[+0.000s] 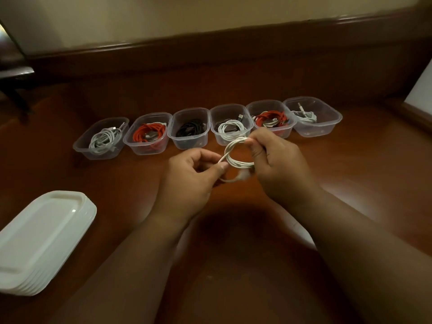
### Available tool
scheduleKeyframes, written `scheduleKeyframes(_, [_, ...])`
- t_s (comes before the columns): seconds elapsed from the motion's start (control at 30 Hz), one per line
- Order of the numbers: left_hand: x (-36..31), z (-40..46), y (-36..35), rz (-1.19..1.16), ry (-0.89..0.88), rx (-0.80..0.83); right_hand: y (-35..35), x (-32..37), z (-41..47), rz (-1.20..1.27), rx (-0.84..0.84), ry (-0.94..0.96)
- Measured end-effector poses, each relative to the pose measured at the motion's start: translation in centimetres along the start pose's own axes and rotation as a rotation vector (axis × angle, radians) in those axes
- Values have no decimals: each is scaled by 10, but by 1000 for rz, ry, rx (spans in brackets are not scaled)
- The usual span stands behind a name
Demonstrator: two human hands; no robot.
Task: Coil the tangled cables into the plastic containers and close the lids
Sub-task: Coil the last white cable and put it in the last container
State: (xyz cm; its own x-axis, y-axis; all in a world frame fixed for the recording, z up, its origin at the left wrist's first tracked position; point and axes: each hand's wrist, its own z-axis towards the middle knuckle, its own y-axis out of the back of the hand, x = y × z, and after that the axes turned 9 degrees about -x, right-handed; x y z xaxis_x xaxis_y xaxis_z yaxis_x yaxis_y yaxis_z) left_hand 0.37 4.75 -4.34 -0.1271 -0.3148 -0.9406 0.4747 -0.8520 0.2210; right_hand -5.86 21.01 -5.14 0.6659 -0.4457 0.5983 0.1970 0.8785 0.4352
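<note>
Both hands are up over the wooden floor, working one white cable wound into a small coil. Right hand grips the coil's right side, fingers curled around the bundled loops. Left hand pinches the coil's left edge between thumb and forefinger. A loose tail with a blurred plug end hangs just under the coil; can't tell how much is left to wind.

Landmark: the fourth container counting from the left in the row of six clear containers.
- The coil sits just nearer the person than that container; its top loop overlaps the container's near wall in view. Can't tell if it touches.
- That container already holds a white coil and a darker cable. All six look occupied: white, red, black to its left, red-and-white mix and white to its right.
- Coil's open face is turned roughly toward the camera, ring plane tilted up, so it has to go flat before dropping in.
- Right hand is nearer the landmark; likely the one to place.

Stack of white lids lies well to the left of the landmark and nearer the person, left-hand side. No lid on any container yet.

Judgement: tuck the tail, then a short forward drop.
</note>
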Motion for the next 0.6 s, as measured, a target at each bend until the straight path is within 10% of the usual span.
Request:
scheduleKeyframes(0.17, [-4,4,11,115,-90,17,4,1,4,57,-39,-88])
scheduleKeyframes(0.3, [-1,5,9,116,-182,-91,7,17,6,686,39,-569])
scheduleKeyframes(0.6, [0,-6,-13,-354,115,-49,2,32,2,1097,42,-833])
